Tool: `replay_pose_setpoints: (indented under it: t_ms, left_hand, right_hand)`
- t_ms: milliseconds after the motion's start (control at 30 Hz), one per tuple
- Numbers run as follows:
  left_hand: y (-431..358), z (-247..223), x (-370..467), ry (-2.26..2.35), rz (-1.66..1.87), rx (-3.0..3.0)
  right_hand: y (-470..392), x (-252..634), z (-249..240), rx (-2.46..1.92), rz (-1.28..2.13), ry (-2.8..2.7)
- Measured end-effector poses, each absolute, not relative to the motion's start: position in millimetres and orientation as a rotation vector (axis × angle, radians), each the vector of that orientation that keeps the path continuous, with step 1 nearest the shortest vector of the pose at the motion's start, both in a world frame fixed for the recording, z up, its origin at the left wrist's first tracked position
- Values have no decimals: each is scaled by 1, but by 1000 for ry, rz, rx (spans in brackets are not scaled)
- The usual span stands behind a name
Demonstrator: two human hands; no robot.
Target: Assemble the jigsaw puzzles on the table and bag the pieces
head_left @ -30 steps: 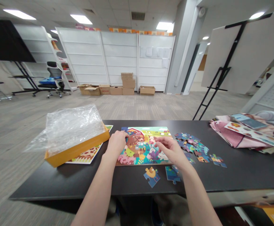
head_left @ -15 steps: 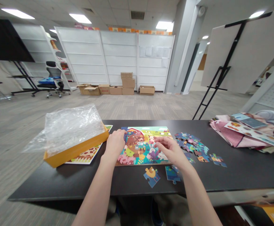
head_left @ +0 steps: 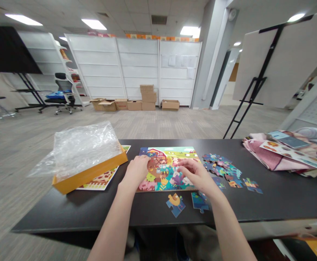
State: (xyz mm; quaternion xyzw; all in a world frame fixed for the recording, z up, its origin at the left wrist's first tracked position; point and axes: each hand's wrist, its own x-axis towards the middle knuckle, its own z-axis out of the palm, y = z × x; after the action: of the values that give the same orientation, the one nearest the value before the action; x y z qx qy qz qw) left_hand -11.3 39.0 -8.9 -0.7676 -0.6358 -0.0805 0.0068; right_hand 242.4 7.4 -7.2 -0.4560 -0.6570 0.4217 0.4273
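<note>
Black counter [head_left: 93, 214], farm-scene puzzle board [head_left: 165, 173] flat on it, long axis running L–R across the person, both hands over it from the near side. L hand [head_left: 138, 168] covers the board's L end, fingers bent & close tog.; can't tell if they pinch anything, tho a dark-blue patch [head_left: 151, 154] shows by the tips. R hand [head_left: 196, 174] is over the R half, half-curled, thumb & index apart, nothing seen btwn. Key relation: pile of pcs [head_left: 223, 167] lies just past the board's R edge, so R hand's nearer. Orange-and-blue pc [head_left: 176, 205] sits just off the near edge, btwn forearms; blue pc [head_left: 198, 202] to its R, near R wrist.
</note>
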Motion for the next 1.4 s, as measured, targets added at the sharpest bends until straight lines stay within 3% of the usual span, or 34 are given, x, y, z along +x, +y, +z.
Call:
replay_pose_setpoints:
  t_ms: [1400]
  left_hand:
    - [33, -5, 1, -1987, -132, -2384]
  right_hand:
    - [7, 243, -10, -1157, 987, -1740]
